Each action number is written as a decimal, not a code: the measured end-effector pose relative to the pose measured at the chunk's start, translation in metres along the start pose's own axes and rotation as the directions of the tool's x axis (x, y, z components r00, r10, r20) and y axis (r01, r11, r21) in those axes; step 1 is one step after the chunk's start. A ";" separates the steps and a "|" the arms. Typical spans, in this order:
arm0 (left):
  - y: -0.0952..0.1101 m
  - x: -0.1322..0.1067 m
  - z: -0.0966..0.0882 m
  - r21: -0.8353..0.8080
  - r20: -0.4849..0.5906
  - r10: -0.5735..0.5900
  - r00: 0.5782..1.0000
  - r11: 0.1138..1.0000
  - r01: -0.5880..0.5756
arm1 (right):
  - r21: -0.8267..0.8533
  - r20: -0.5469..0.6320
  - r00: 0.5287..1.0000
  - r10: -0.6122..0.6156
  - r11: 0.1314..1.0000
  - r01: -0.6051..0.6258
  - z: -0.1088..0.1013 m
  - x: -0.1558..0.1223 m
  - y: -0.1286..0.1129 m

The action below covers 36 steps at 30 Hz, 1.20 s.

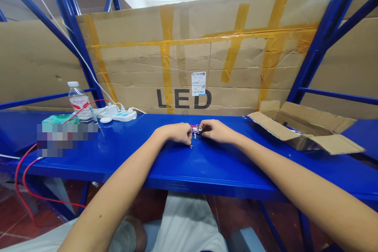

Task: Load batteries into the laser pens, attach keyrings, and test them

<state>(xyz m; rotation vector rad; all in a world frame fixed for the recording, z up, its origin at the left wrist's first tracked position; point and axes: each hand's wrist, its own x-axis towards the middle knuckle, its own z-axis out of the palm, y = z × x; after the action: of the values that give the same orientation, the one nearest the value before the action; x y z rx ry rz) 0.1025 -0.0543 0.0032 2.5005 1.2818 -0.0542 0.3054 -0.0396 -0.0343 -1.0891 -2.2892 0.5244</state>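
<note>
My left hand is closed, its fingertips pinched down at a small silvery metal piece on the blue tabletop. Facing it, my right hand grips a small dark round piece with a pale end between thumb and fingers. Between both hands lie several thin purple and red rods, partly hidden by the fingers. A few tiny shiny metal parts rest just in front of the rods. Their exact kind is too small to tell.
An open cardboard box stands at the right. On the left are a water bottle, a white power strip, a green packet and red cables. A large cardboard sheet closes off the back, between blue posts.
</note>
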 end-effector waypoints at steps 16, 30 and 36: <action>-0.004 0.014 0.004 0.174 -0.572 0.306 0.761 0.952 -0.252 | 0.184 -0.024 0.994 0.106 0.978 -0.100 0.002 0.001 -0.004; 0.000 -0.003 -0.006 0.047 -0.504 0.261 0.823 0.960 -0.276 | 0.433 -0.042 0.977 0.208 0.885 -0.170 0.003 0.003 -0.003; -0.007 -0.007 -0.003 -0.140 0.109 0.183 0.977 0.976 -0.168 | 0.377 -0.050 0.978 0.200 0.911 -0.167 0.003 0.004 -0.001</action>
<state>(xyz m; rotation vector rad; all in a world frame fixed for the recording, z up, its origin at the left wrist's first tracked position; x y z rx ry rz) 0.0924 -0.0554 0.0054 2.4467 0.9800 -0.0771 0.3006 -0.0379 -0.0351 -1.1134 -1.9157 0.9244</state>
